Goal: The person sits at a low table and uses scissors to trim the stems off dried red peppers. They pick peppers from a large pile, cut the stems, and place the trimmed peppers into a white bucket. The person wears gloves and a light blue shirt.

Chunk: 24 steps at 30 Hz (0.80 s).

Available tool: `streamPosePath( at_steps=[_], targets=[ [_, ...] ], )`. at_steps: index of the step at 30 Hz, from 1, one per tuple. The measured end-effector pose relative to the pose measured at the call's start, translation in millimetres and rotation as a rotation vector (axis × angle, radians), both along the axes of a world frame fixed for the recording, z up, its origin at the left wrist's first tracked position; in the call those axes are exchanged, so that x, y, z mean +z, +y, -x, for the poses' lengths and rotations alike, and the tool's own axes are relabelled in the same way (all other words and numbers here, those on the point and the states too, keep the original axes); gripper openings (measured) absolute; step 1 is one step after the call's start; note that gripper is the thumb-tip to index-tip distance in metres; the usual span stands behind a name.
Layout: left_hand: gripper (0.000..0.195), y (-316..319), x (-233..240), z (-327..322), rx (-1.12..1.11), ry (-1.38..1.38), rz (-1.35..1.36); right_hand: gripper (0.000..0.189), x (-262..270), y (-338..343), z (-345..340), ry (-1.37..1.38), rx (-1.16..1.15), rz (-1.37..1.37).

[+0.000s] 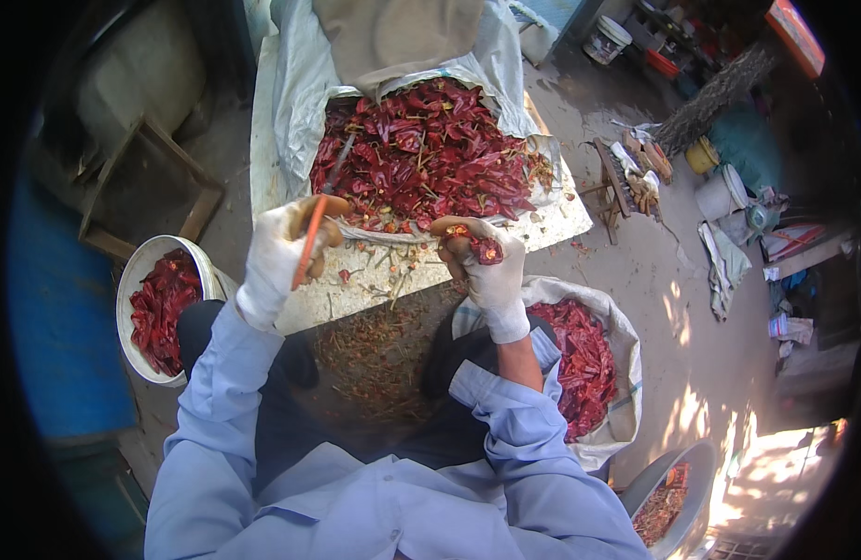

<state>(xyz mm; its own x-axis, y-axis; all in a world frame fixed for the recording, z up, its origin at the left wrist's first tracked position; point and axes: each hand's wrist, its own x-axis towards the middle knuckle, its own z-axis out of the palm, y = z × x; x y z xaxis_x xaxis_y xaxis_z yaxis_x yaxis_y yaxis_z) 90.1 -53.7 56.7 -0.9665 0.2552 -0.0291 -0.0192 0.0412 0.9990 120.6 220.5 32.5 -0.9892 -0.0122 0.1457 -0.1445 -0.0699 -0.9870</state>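
A heap of dried red chili peppers [423, 147] spills from an open white woven sack [301, 105] on a pale board [360, 273]. My left hand [290, 245], in a white glove with stained fingers, grips the orange handle of a pair of scissors or a similar tool [310, 241]; its dark metal part points up over the heap. My right hand [483, 262], gloved alike, holds a piece of red chili pepper [485, 250] with a cut or torn opening, just off the near edge of the heap. Loose stems and seeds lie on the board between my hands.
A white bucket [210, 269] of red peppers stands at the left. By my right knee is a woven sack [630, 364] full of peppers. Stems litter the ground [371, 357] between my legs. A grey basin [703, 469] sits lower right, and a small wooden stool [612, 182] upper right.
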Motion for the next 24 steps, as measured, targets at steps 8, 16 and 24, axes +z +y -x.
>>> streamPosePath(
  at_steps=[8, 16, 24],
  targets=[
    [0.041, 23.8, -17.4, -13.5, -0.158, 0.543, 0.359, 0.057, -10.7, -3.2, 7.3, -0.026, 0.036, 0.139],
    [0.046, 28.9, -3.4, -15.2, -0.212, 0.679, 0.502, 0.07, -19.0, -6.3, 7.2, -0.071, 0.095, 0.224],
    [0.048, 26.1, -2.1, -12.1, -0.245, 0.724, 0.548, 0.057, -24.4, -9.5, 6.0, -0.066, 0.102, 0.255]
  ],
)
